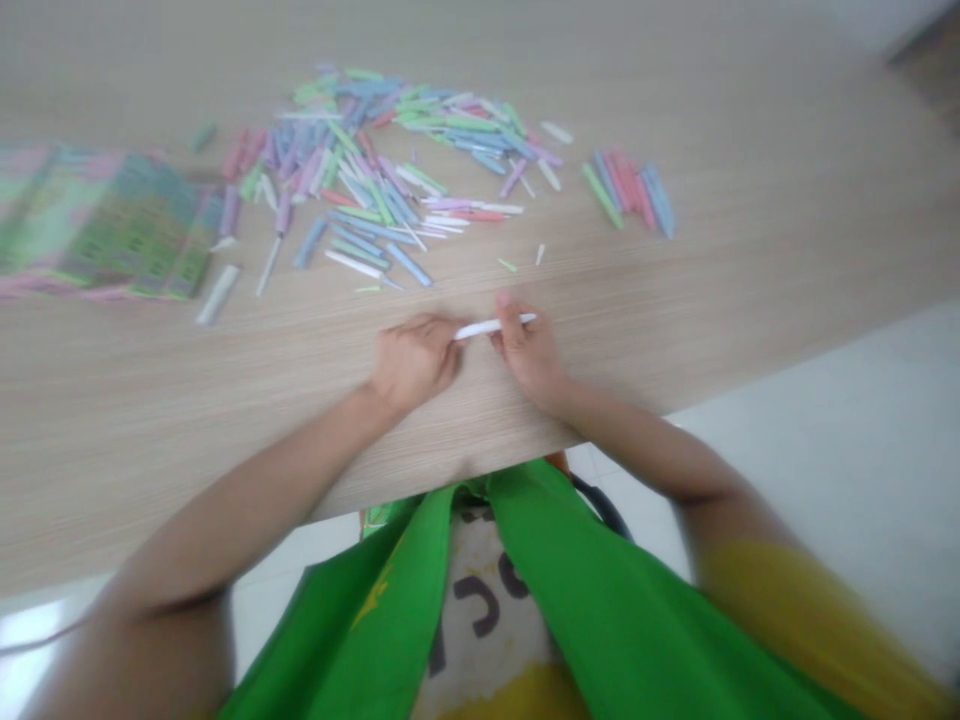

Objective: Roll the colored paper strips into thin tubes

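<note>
A slim white pen-like stick (480,328) is held between my hands just above the table's near part. My left hand (416,360) is closed around its left end, which is hidden in the fingers. Near the tapered right end, my right hand (529,350) pinches the same stick between thumb and fingers, and the tip sticks out past them. Beyond the hands lies a loose pile of pastel sticks and parts (367,190) in blue, green, purple, pink and white. Blur hides their finer details.
Several sticks lie side by side in a small group (630,190) on the right. Printed pastel packages (135,225) lie at the left, with a white piece (217,295) in front. Small green and white bits (508,265) rest beyond my hands. The wooden table's (465,440) near edge is by my body.
</note>
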A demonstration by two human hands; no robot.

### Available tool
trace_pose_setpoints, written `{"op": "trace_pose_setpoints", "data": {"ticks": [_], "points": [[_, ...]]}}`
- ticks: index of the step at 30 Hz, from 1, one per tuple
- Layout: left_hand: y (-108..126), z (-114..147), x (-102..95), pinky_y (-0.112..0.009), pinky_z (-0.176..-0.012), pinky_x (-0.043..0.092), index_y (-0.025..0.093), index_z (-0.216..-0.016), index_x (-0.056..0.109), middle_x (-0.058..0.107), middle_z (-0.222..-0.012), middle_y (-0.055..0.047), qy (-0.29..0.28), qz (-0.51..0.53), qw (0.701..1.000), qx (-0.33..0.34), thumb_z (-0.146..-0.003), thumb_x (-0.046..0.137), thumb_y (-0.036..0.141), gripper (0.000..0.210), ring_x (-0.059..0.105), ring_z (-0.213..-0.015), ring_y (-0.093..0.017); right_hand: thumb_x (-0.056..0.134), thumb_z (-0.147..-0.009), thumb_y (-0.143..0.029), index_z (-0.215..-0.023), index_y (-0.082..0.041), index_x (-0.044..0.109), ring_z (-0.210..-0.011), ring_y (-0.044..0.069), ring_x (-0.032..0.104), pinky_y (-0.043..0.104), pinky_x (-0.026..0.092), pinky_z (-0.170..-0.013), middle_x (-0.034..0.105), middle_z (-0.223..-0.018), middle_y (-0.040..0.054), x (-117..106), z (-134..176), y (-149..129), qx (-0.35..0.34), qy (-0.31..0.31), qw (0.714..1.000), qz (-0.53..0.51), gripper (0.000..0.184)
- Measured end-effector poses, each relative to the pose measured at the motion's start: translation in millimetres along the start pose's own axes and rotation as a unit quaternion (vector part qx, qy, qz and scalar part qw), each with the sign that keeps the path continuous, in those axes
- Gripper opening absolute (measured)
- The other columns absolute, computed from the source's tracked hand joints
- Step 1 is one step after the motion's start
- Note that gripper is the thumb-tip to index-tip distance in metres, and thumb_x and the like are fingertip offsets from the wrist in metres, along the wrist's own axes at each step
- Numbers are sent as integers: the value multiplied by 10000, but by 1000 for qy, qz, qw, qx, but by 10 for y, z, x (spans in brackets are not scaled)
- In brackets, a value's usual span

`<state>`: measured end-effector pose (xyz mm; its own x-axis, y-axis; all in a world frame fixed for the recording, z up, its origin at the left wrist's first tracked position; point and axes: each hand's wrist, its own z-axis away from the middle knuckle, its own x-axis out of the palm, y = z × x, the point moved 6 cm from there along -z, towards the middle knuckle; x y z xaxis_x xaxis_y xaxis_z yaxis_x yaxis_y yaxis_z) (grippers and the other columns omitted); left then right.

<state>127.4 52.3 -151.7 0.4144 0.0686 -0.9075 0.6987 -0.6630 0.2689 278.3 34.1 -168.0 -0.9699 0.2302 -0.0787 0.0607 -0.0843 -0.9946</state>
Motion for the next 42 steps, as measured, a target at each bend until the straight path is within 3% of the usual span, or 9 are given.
{"op": "trace_pose_setpoints", "data": {"ticks": [5,9,13,18,23,28,33,39,42], "points": [[-100,-30,-55,-319,-878,517,163,-1263,687,762,-1111,-114,-33,91,995,12,-1021,389,397,449,699,-1005,-219,277,-938,-763,-904,-227,623,-460,93,385,269,313,-464,575,-704,1,-72,-42,51,-2,-1,1000,-13,639],[-237,-69,-69,-286,-844,491,145,-1051,733,757,-951,-96,-50,170,984,22,-1029,368,415,455,688,-887,-191,420,-951,-658,-1114,-272,618,-863,186,628,321,499,-707,587,-1092,64,-188,39,-231,-151,1,987,51,463],[-297,-87,-35,-266,-751,470,142,-1000,720,739,-858,-91,-93,213,971,56,-1019,377,430,448,672,-786,-180,551,-917,-493,-1234,-233,648,-1327,327,428,517,429,-1038,449,-1326,143,-230,148,-498,-301,28,915,267,421],[-285,-96,-32,-260,-724,453,155,-976,730,745,-854,-87,-120,260,955,77,-1007,397,462,454,655,-750,-167,626,-881,-392,-1081,-209,703,-1120,285,553,481,423,-1015,624,-1146,119,-112,55,-418,-340,-55,853,393,282],[-273,-97,-88,-250,-663,428,169,-875,744,708,-716,-51,-151,317,934,67,-962,484,513,440,588,-627,-138,593,-927,-482,-761,-205,696,-833,240,605,396,435,-813,708,-760,71,-32,29,-283,-275,-140,862,401,340],[-251,-88,-125,-254,-623,419,193,-864,761,660,-611,-28,-186,357,914,58,-935,528,543,427,555,-563,-133,489,-983,-532,-732,-205,716,-571,145,521,313,377,-614,652,-623,24,-10,169,-318,-200,-192,912,303,470],[-256,-44,-45,-248,-614,408,192,-915,762,683,-652,-32,-169,343,922,56,-947,521,530,416,568,-574,-128,592,-937,-528,-1137,-242,640,-534,105,515,261,371,-507,725,-828,10,-8,206,-258,-93,-166,975,111,352],[-188,26,-9,-230,-630,435,167,-936,742,711,-692,-33,-104,326,938,53,-938,556,418,313,599,-595,-123,721,-824,-565,-800,-215,599,-474,87,447,249,327,-456,661,-653,-5,-16,135,-207,-56,-113,991,48,371],[-161,33,-38,-224,-699,476,146,-1151,713,767,-865,-60,-75,365,927,32,-940,547,343,333,672,-728,-137,734,-812,-570,-655,-216,543,-474,89,414,252,296,-468,554,-521,-29,-39,116,-221,-64,-83,992,76,431]]}}
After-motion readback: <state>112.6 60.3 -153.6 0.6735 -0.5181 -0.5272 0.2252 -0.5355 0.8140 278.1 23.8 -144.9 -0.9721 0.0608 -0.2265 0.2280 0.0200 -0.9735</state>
